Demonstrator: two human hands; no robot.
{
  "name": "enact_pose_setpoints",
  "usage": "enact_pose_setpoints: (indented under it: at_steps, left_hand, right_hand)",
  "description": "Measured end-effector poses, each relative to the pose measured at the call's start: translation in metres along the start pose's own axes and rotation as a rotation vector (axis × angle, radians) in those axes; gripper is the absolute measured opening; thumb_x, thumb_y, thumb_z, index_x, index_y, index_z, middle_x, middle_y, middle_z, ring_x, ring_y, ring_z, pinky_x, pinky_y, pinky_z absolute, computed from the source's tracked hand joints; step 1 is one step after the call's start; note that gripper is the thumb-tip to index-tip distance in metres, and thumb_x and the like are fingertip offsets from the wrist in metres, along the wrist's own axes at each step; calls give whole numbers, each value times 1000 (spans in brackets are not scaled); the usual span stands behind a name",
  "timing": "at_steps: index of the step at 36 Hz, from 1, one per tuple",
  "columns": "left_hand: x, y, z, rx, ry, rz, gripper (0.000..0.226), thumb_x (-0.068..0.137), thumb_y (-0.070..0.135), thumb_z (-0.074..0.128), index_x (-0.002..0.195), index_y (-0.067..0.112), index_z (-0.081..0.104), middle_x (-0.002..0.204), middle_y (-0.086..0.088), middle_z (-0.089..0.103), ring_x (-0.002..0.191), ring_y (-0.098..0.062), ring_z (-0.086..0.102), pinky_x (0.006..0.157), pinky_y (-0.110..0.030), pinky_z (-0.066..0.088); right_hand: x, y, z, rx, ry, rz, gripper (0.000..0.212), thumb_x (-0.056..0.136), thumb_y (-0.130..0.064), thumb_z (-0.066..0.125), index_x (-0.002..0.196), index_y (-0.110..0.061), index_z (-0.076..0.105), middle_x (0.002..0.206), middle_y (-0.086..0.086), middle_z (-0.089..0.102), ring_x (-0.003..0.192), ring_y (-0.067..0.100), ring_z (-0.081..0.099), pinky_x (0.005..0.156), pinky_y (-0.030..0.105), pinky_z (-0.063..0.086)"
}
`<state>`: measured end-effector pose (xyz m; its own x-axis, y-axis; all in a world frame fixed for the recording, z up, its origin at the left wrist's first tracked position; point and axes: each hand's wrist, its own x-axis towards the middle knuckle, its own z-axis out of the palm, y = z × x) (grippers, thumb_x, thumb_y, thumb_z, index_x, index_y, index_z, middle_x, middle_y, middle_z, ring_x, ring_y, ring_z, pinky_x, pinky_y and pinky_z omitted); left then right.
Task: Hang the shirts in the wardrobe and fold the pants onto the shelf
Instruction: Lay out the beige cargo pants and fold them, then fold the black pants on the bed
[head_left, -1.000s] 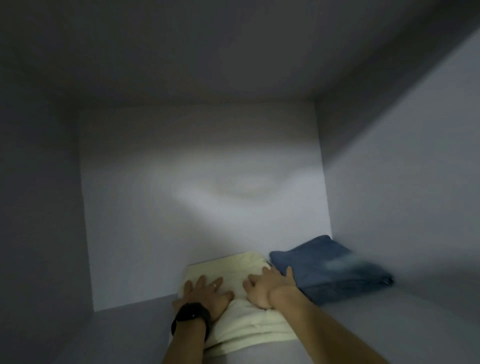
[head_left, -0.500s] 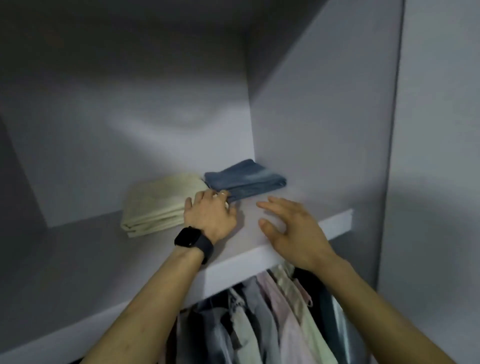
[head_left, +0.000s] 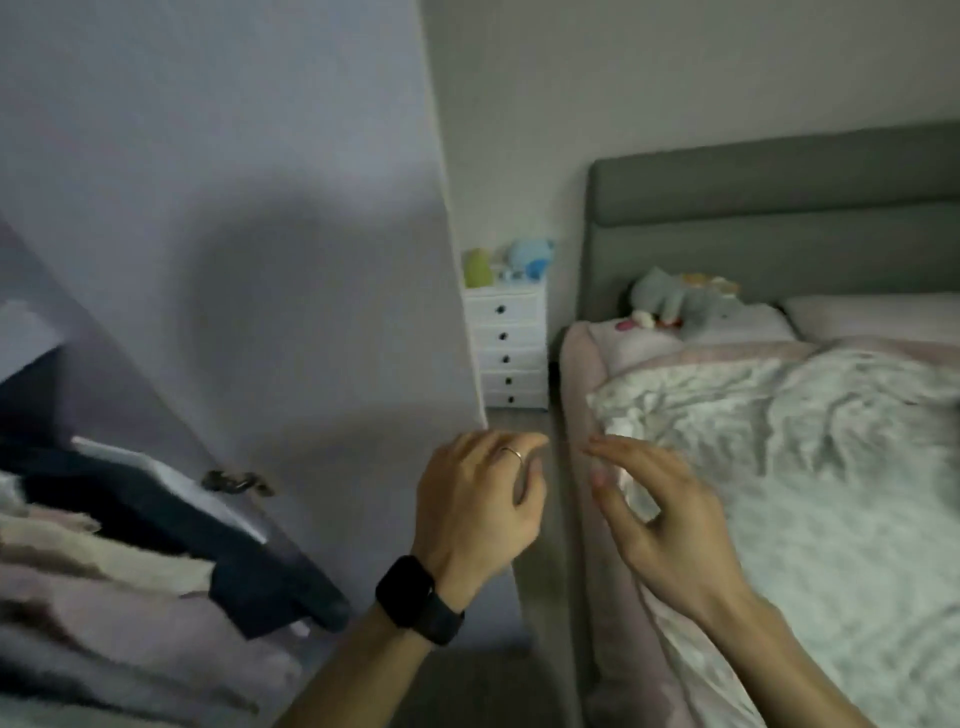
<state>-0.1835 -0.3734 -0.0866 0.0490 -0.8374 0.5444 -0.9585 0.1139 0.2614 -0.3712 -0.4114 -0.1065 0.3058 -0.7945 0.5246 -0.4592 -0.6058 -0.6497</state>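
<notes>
The wardrobe is seen at the lower left. Clothes are packed close inside it: a dark piece lies nearest the opening, with beige and pink pieces beside it. A tall panel with a metal hinge stands between the wardrobe opening and the rest of the room.

A white nightstand is set against the wall behind the panel edge. A green toy and a blue toy stand on its top. The bed is just beside it, with a grey headboard. A crumpled duvet covers the bed, and plush toys lie near a pillow at the head end. A narrow strip of floor separates panel and bed.

The left hand, with a watch on its wrist and a ring on one finger, is held over this strip. Its fingers are loosely curled and nothing is gripped. The right hand is held over the bed edge with fingers apart and slightly bent; contact with the duvet cannot be confirmed because of blur. The two hands are near each other but apart.
</notes>
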Motion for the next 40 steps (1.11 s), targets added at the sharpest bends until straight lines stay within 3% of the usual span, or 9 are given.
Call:
enact_pose_setpoints:
  at_steps: [4,10,18,23,27,34,40]
  left_hand:
    - [38,87,60,-70,-148,147,27,91,35,57,113,31,71,106,10,71,96,-18,62,77,-31,51]
    - [59,218,150,-105,-433,352,32,95,40,48,123,35,63,119,11,67,113,-19,56,95,-36,41]
    - [57,336,228,-181,-661,525,35,98,40,44,130,36,56,125,9,65,118,-20,55,96,-36,39]
    - [52,406,273,-190,-766,620,34,98,39,44,130,35,55,126,8,65,118,-20,55,97,-36,38]
    - [46,452,316,-144,-859,700,37,98,37,41,131,32,55,127,6,64,119,-21,54,99,-37,39]
    - [11,516,431,-21,-1047,901,42,98,33,41,140,32,49,139,6,54,128,-18,47,105,-35,36]
    - [-37,551,554,99,-1127,1108,48,98,35,42,146,31,42,143,3,47,132,-20,43,108,-38,34]
  right_hand:
    - [-24,59,-73,-199,114,143,26,96,-28,60,119,-26,73,123,-10,69,115,15,63,96,27,47]
    - [-96,120,-180,-398,306,454,24,98,-27,64,120,-30,71,123,-14,68,115,19,58,91,26,42]
    - [-181,160,-267,-531,401,825,29,99,-38,58,127,-34,66,129,-17,62,119,16,53,87,24,38]
    - [-232,189,-305,-565,438,1025,35,99,-42,56,133,-35,62,133,-18,59,125,14,48,94,25,39]
    - [-264,219,-324,-552,422,1179,40,100,-44,54,139,-37,56,138,-17,55,131,13,42,100,31,44]
    - [-336,317,-327,-525,322,1500,50,101,-48,48,150,-37,43,153,-14,44,141,18,34,110,32,37]
    - [-408,433,-286,-375,137,1759,59,101,-52,39,157,-37,25,167,-1,20,153,27,15,121,39,24]
